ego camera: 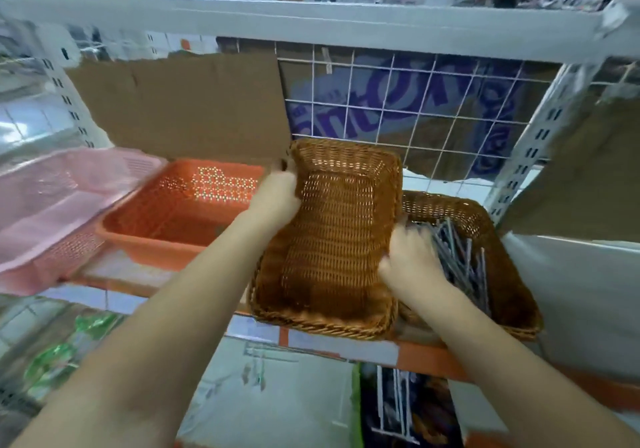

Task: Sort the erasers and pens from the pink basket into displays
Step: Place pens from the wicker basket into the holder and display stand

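Note:
An empty brown wicker basket sits tilted on the shelf, its far end raised. My left hand grips its left rim near the far corner. My right hand grips its right rim, fingers curled over the edge. Right beside it a second wicker basket holds several grey pens, partly hidden by my right hand. The pink basket stands at the far left of the shelf and looks blurred; I see nothing inside it. No erasers are visible.
An orange plastic basket stands between the pink one and the wicker one. Cardboard and a white wire grid back the shelf. The orange shelf edge runs below. A white upright stands at right. People are behind the rack.

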